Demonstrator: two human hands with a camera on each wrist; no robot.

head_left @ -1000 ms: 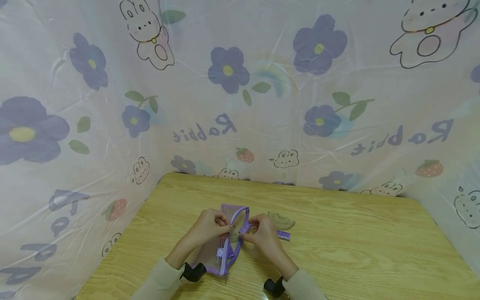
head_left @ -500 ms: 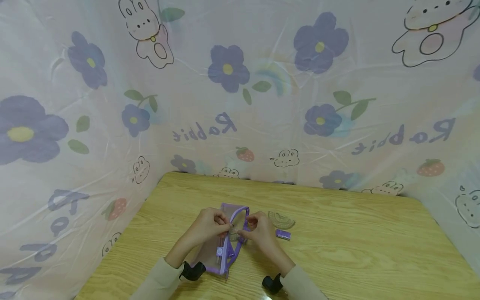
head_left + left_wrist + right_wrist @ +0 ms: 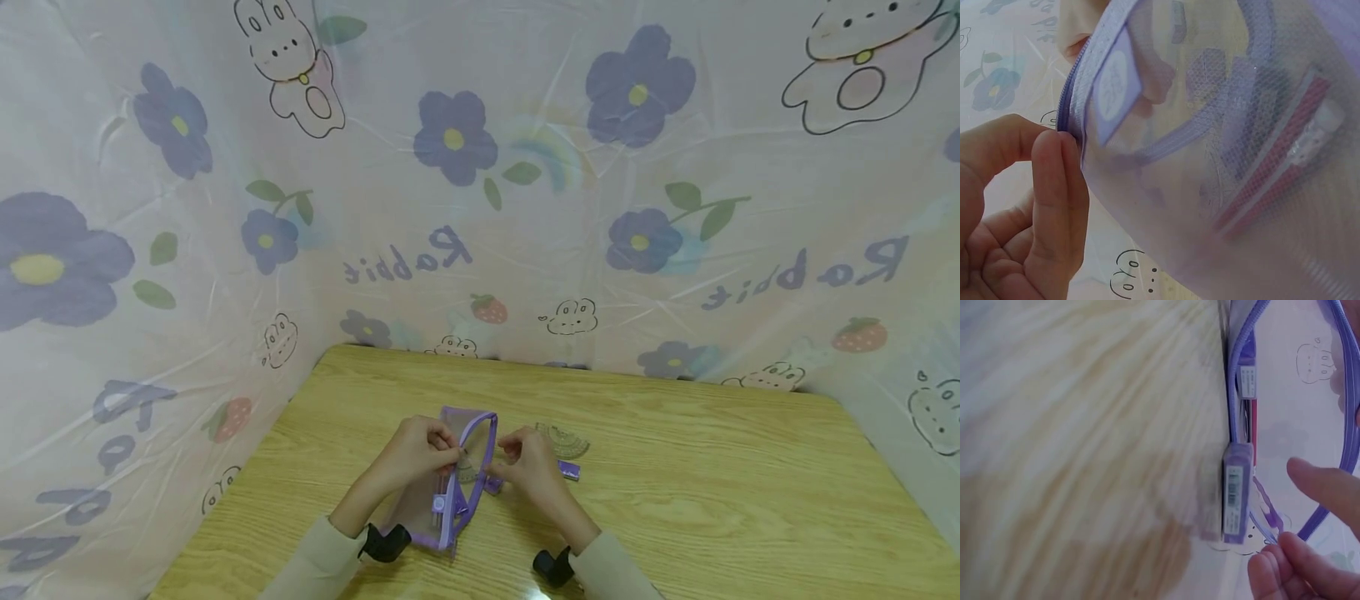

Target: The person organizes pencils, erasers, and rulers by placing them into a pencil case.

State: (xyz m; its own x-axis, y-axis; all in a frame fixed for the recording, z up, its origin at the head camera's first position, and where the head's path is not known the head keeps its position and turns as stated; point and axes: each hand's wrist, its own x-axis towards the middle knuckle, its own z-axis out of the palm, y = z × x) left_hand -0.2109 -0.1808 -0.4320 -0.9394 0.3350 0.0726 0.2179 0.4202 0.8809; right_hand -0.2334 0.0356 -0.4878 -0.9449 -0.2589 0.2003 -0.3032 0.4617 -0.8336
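A mesh pencil case (image 3: 420, 504) with purple trim lies on the table, its zipped mouth spread. My left hand (image 3: 423, 450) pinches the zip edge between thumb and fingers. My right hand (image 3: 528, 467) is at the opposite rim, thumb and fingers apart with nothing between them. Below its fingertips, at that rim, is a small purple block with a barcode label (image 3: 1235, 494), like a wrapped eraser. Through the mesh show a red-striped pencil (image 3: 1272, 156) and a pencil with a white eraser end (image 3: 1316, 134). A clear scaled piece (image 3: 467, 473) shows in the mouth.
Just beyond my right hand lie a clear protractor (image 3: 566, 442) and another purple block (image 3: 569, 471). The wooden table (image 3: 712, 492) meets a printed curtain (image 3: 525, 250) along its back and left side. Black wrist straps (image 3: 386, 543) sit at both cuffs.
The purple block has left my right fingers and dropped lower at the rim. My right hand first moved left into the mouth, then drew back right, its fingers spreading. My left hand has stayed put.
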